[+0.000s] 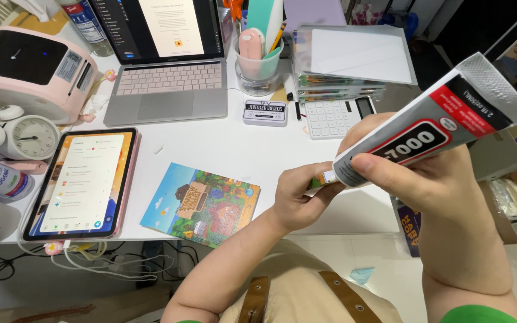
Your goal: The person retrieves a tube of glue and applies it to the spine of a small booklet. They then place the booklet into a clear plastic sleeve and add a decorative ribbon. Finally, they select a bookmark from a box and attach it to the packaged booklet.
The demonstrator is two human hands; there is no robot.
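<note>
Silver and red, the glue tube [432, 134] slants across the right of the frame, crimped end toward the upper right, nozzle end down at centre; the right hand [414, 164] wraps its body, thumb pressed along the near side; the left hand [297, 197] closes its fingertips on the nozzle end, where something small and green shows, too hidden to tell what. Below left of the hands a colourful card [201, 203] lies flat on the white desk [234, 146]; a tablet [79, 182] sits at the left, a laptop [166, 54] at the upper left, a calculator [336, 116] just above the hands.
</note>
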